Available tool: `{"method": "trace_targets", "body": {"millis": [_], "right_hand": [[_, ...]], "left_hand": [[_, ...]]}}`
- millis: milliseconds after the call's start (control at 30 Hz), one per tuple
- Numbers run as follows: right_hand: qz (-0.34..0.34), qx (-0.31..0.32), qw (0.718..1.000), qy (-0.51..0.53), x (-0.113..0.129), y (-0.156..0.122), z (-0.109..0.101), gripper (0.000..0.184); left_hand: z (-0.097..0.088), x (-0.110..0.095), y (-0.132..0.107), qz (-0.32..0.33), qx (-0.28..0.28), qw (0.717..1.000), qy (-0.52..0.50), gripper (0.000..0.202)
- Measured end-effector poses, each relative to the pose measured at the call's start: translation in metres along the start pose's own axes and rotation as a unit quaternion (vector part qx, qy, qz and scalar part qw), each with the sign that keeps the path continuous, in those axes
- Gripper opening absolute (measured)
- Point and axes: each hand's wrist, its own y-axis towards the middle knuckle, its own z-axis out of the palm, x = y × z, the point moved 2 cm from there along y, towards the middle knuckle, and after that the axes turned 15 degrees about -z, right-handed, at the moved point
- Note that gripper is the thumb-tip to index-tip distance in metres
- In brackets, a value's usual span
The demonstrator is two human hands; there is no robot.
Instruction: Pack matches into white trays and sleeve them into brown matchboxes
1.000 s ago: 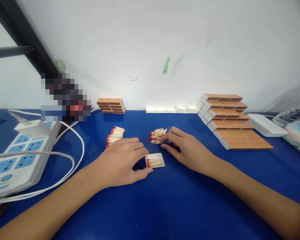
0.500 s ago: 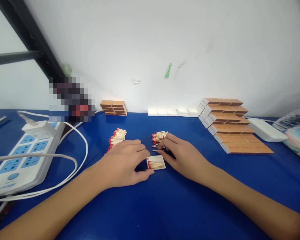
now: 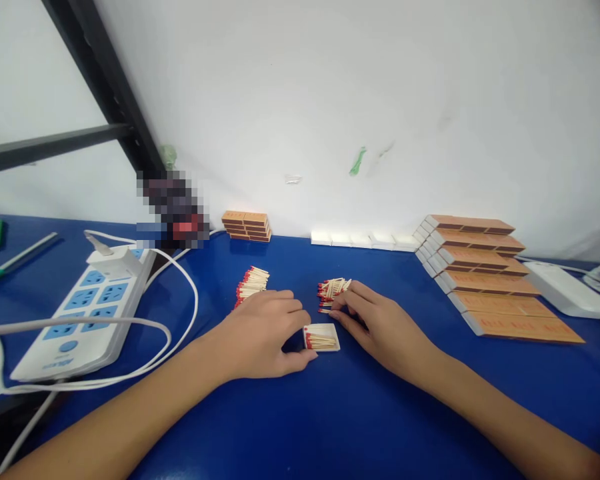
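Observation:
A small white matchbox tray (image 3: 322, 337) with several red-tipped matches in it lies on the blue table (image 3: 330, 413). My left hand (image 3: 263, 333) rests curled beside it, thumb and fingers touching the tray's left edge. My right hand (image 3: 380, 323) lies just right of the tray, its fingertips pinched on matches at the near edge of a loose match pile (image 3: 333, 292). A second match pile (image 3: 250, 283) lies behind my left hand.
A stepped stack of brown matchbox sleeves (image 3: 485, 273) stands at the right, a small stack (image 3: 247, 226) by the wall, and a row of white trays (image 3: 363, 239) between them. A white power strip (image 3: 87, 313) with cables lies at the left. A white box (image 3: 565, 290) sits far right.
The view has swung left and up. My right fingertips stay at the pile, now pinching matches at its near edge. My left hand keeps holding the tray.

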Motion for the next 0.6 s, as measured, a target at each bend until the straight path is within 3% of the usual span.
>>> {"method": "trace_targets", "body": {"millis": [200, 400, 600], "right_hand": [[0.018, 0.023, 0.999, -0.013, -0.0002, 0.0002, -0.0045, 0.018], [0.033, 0.061, 0.997, -0.02, 0.007, -0.0012, -0.0079, 0.005], [0.032, 0.083, 0.995, -0.054, 0.0014, -0.0033, -0.0019, 0.013]], "left_hand": [[-0.002, -0.0005, 0.0016, -0.004, -0.001, 1.0, 0.0, 0.029], [-0.0044, -0.0028, 0.0019, -0.021, 0.022, 1.0, -0.005, 0.03], [-0.0037, -0.0033, 0.0012, -0.028, 0.021, 0.999, -0.003, 0.031]]}}
